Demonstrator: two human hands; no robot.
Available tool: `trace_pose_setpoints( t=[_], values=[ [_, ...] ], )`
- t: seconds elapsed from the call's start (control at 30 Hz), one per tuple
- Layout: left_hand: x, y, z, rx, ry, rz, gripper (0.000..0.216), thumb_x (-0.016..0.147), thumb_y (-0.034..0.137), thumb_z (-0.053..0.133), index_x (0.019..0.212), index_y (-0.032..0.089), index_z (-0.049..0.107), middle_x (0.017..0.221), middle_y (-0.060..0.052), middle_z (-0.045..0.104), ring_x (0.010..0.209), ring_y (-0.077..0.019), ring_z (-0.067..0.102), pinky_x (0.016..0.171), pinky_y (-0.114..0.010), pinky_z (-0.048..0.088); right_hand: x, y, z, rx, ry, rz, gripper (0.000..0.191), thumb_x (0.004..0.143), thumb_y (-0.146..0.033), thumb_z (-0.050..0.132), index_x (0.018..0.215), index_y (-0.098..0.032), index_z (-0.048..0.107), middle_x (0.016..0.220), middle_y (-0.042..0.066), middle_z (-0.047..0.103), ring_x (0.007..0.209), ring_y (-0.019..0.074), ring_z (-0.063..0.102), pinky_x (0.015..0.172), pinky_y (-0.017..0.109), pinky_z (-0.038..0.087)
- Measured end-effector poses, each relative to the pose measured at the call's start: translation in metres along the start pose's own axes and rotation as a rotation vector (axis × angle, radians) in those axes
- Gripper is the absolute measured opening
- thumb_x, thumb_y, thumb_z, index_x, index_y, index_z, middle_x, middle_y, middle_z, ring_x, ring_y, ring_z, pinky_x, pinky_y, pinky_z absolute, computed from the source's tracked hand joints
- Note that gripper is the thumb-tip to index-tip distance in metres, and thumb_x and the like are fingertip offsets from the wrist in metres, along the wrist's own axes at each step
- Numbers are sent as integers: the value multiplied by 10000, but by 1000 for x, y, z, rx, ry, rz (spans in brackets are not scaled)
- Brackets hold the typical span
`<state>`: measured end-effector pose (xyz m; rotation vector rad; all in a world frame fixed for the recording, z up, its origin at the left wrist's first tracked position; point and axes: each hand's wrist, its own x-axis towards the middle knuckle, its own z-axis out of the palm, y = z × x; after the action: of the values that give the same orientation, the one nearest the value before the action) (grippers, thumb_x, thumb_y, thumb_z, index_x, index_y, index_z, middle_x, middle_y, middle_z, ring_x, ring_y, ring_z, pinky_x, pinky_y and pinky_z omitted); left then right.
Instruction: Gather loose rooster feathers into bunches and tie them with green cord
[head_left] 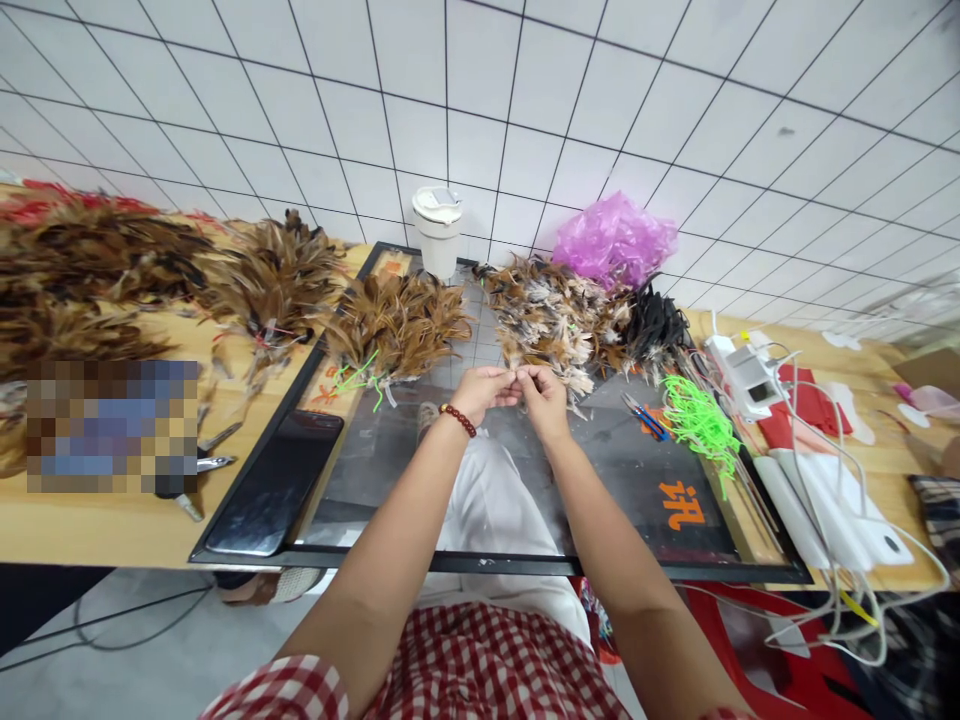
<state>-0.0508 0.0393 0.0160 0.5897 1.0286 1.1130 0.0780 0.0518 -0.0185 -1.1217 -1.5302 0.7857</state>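
My left hand [489, 390], with a beaded bracelet [459, 418] on its wrist, is closed in a pinch. Its fingertips meet those of my right hand [544, 400], which pinches as well. Whatever lies between them is too small to make out. Just beyond the fingers spreads a pile of brown and whitish feathers [551, 318]. A bunch of brown feathers [405, 320] lies to its left, with green ties [358, 375] at its near edge. Blue-handled snips [646, 418] rest on the dark glass panel [622, 490] right of my hands.
A lidded white cup [439, 235] and a pink plastic bag [615, 240] stand at the back. Bright green ties [701, 425], black feathers [656, 325] and white cables [847, 455] are on the right. A phone [277, 485] and more feather bunches [274, 270] lie left.
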Motion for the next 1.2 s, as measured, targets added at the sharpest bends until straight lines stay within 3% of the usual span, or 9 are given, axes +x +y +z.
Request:
trace_pose_setpoints(
  t=[0.23,0.37,0.63,1.0,1.2],
  values=[
    [4,-1,-1,-104,91,72,109,704,170,720,704,84,651,598,-45,629,522,-100,577,546,-240,499,-3,-15,-5,-126,-108,-150,279,870,-383,545,1037,-225,703,860,44,630,833,170,578,798,332,470],
    [5,-1,-5,-116,26,83,147,690,192,729,744,86,643,629,-50,624,545,-102,583,544,-233,492,-3,-11,-4,-140,-13,-121,271,870,-382,536,996,-205,698,849,54,648,790,171,580,769,329,473],
    [3,-1,-3,-16,1,29,136,672,182,720,713,78,643,593,-58,627,522,-113,599,528,-236,499,-3,-6,-1,-81,-29,-111,248,871,-377,529,963,-200,676,878,51,650,828,167,593,803,318,474],
    [2,-3,3,80,41,47,116,648,177,723,672,81,663,609,-83,655,541,-131,612,531,-257,504,-1,0,1,110,8,102,226,792,-405,596,813,-185,646,788,37,649,727,160,596,728,312,504],
    [3,-2,3,-43,107,63,65,662,141,684,665,97,636,599,-61,645,555,-132,619,585,-280,523,-2,-5,-1,-72,19,-34,210,831,-379,546,782,-192,629,753,27,616,707,156,551,699,294,461]
  ],
)
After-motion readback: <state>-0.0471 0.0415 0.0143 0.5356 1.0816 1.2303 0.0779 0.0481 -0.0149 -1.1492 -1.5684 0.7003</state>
